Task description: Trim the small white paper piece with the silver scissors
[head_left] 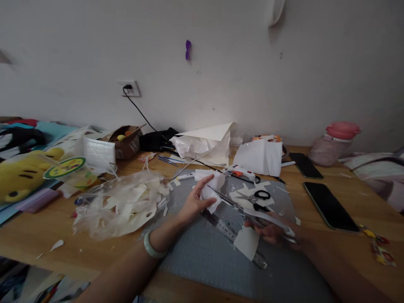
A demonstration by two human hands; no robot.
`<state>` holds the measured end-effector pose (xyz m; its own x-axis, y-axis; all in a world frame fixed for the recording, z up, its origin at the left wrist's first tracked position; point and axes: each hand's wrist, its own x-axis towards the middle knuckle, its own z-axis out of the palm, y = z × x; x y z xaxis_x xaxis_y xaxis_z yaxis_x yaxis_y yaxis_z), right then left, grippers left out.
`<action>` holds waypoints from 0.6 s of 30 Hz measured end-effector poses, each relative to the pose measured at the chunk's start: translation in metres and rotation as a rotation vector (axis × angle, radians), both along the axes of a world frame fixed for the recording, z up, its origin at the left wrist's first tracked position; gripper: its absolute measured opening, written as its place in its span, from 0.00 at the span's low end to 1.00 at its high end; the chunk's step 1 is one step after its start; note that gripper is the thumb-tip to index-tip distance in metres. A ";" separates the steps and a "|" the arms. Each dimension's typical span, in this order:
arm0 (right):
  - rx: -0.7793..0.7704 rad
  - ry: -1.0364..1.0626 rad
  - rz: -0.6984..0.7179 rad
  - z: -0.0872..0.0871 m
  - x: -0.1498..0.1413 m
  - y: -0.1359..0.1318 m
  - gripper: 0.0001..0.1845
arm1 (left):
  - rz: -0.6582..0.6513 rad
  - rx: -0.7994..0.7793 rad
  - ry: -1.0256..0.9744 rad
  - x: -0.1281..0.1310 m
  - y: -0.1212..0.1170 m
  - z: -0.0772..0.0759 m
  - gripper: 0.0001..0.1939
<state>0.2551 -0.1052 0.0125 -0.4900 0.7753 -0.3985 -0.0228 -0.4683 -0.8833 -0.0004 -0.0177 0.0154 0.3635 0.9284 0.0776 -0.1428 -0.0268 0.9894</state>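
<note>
A crumpled piece of white paper point(211, 187) is being pinched by the left hand point(195, 204), whose thumb and fingers are being kept partly curled around it over the grey cutting mat point(202, 252), just above a clear plastic ruler point(229, 231) lying slantwise on the mat. A long thin strip of pale paper or film point(268, 219) is being gripped by the right hand point(274, 232), with the fingers closed low around it; how tightly they are closed cannot be told, since that hand is blurred and in shadow. A small flat white paper scrap point(246, 243) is lying against the ruler just beside the right hand. Judging from this, the work is best being done with the paper held taut between both hands and kept low over the mat, so that nothing is being torn or dragged across the ruler. Black-handled scissors point(257, 195) are lying on white cut-outs just beyond the hands, and a white hot-glue gun point(240, 171) is resting farther back. A heap of translucent plastic and paper offcuts point(121, 204) is spread to the left, and two dark phones point(328, 206) are lying on the wooden table point(356, 248) to the right.
</note>
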 end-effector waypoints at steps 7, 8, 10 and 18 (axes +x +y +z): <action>-0.067 0.072 -0.026 0.006 -0.001 -0.001 0.22 | 0.013 -0.166 -0.098 0.004 0.001 -0.001 0.40; -0.083 0.077 -0.037 0.005 -0.001 -0.001 0.22 | 0.028 -0.186 -0.134 0.005 0.000 -0.001 0.39; -0.107 0.093 -0.057 0.002 0.001 -0.001 0.22 | 0.059 -0.253 -0.216 0.008 -0.002 0.000 0.37; -0.237 0.281 -0.127 -0.011 0.004 0.004 0.22 | 0.166 -0.737 -0.515 0.019 -0.016 0.010 0.09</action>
<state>0.2592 -0.1014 0.0017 -0.5120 0.7394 -0.4373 -0.3196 -0.6365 -0.7020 0.0185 -0.0334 0.0258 0.3060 0.8441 -0.4402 -0.6219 0.5274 0.5789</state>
